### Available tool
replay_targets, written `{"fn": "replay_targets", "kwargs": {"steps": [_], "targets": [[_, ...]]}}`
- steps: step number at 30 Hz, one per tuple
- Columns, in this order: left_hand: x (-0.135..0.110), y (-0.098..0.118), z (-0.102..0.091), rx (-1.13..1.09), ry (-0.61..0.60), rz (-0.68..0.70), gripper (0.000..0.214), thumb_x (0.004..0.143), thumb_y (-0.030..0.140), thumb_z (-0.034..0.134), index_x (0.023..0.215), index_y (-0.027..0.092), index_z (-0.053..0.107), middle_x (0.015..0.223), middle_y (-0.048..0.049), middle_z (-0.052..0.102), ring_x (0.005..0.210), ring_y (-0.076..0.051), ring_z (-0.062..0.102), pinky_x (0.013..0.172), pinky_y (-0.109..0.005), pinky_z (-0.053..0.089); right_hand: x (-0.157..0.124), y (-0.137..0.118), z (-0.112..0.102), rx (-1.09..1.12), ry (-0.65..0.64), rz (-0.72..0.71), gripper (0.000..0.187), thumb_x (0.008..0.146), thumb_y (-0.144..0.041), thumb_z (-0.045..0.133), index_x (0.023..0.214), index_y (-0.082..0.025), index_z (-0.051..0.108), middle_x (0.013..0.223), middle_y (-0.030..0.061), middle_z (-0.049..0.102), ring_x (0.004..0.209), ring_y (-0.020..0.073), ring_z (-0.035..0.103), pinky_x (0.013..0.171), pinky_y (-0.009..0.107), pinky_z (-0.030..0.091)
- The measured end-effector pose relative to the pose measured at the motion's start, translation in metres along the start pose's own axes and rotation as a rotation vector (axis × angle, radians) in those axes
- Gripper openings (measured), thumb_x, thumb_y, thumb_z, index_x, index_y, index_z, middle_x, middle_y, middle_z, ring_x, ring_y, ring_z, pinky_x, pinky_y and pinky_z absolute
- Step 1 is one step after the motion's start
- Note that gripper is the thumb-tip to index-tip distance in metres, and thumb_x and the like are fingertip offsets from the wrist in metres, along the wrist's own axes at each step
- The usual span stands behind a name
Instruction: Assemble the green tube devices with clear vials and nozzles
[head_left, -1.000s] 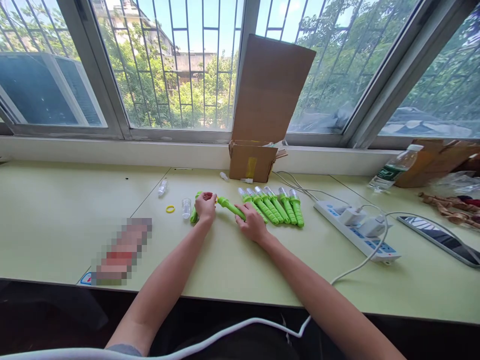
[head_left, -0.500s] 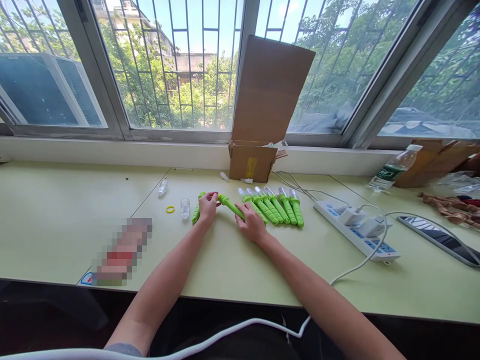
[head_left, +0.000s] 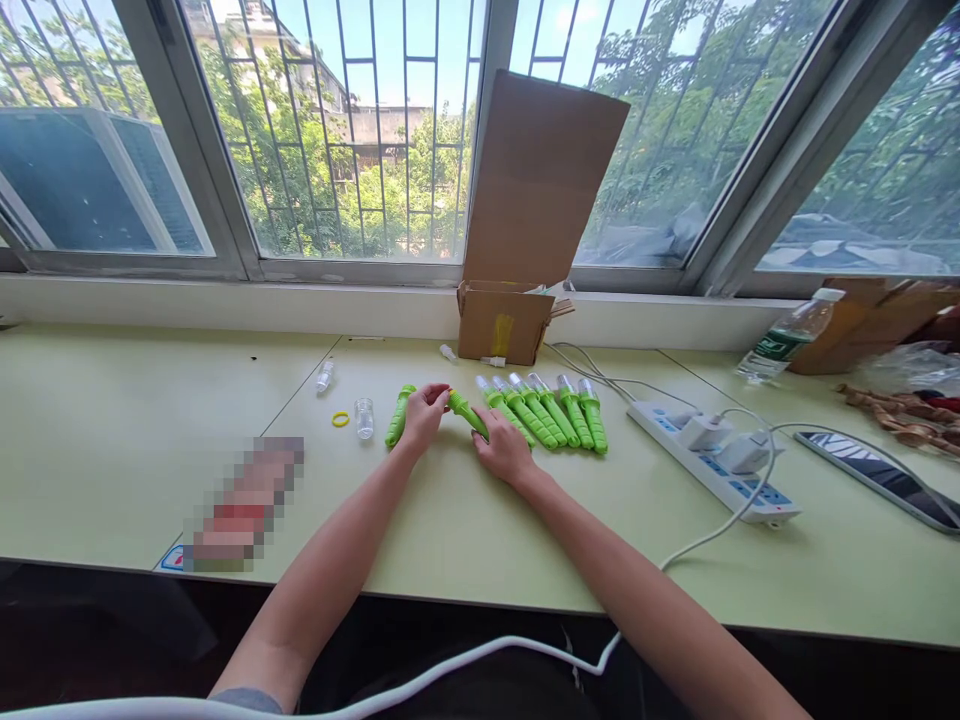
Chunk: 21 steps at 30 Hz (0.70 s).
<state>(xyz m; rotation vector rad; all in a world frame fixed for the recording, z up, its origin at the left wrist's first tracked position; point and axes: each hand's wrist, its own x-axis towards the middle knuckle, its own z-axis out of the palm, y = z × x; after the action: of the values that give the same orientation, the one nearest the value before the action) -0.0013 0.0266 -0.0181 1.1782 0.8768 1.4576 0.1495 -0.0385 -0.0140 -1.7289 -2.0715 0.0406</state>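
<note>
My right hand (head_left: 503,449) lies over the lower end of a green plastic handle (head_left: 466,411) on the pale green table (head_left: 465,520), fingers curled on it. My left hand (head_left: 424,414) pinches the top end of that same handle. Another green handle (head_left: 398,415) lies loose just left of my left hand. To the right, a row of several finished green handles with clear caps (head_left: 547,408) lies side by side.
A clear cap (head_left: 364,417), a yellow ring (head_left: 340,418) and a small clear vial (head_left: 325,374) lie to the left. An open cardboard box (head_left: 504,318) stands at the windowsill. A white power strip (head_left: 712,462) with plugs, a tablet (head_left: 877,478) and a water bottle (head_left: 787,336) are on the right.
My left hand slid right, off the loose green handle, and closed on the top end of the handle under my right hand. That handle shifted slightly right.
</note>
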Motion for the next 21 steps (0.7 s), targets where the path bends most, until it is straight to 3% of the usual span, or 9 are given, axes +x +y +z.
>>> {"fn": "replay_targets", "kwargs": {"steps": [5,12,21], "targets": [[-0.0001,-0.0024,-0.0008,0.050,-0.013,-0.018,0.020,0.075,0.024,0.063,0.092,0.014,0.067,0.090,-0.0090,0.069,0.082,-0.017,0.065,0.080,-0.036,0.055,0.0003,0.0021,0.0014,0.024,0.014,-0.013,0.048,0.085,-0.024,0.047,0.133,-0.020,0.048,0.117,0.0082,0.059,0.098,0.0215,0.057,0.082,0.028,0.042],[0.0033,-0.0046,-0.0022,0.084,0.122,-0.019,0.015,0.075,0.023,0.063,0.086,0.015,0.068,0.085,-0.0085,0.069,0.083,-0.019,0.066,0.080,-0.035,0.053,-0.0010,0.0008,0.0006,0.026,0.008,-0.035,0.047,0.085,-0.025,0.048,0.132,-0.022,0.049,0.118,0.0069,0.059,0.098,0.0214,0.057,0.082,0.028,0.042],[0.0007,-0.0005,-0.0007,0.012,0.023,-0.005,0.019,0.073,0.024,0.064,0.088,0.013,0.067,0.085,-0.0090,0.070,0.079,-0.018,0.066,0.077,-0.036,0.055,-0.0017,-0.0005,-0.0007,0.025,0.011,-0.030,0.047,0.085,-0.025,0.048,0.133,-0.022,0.048,0.117,0.0074,0.059,0.097,0.0215,0.058,0.082,0.028,0.042]]}}
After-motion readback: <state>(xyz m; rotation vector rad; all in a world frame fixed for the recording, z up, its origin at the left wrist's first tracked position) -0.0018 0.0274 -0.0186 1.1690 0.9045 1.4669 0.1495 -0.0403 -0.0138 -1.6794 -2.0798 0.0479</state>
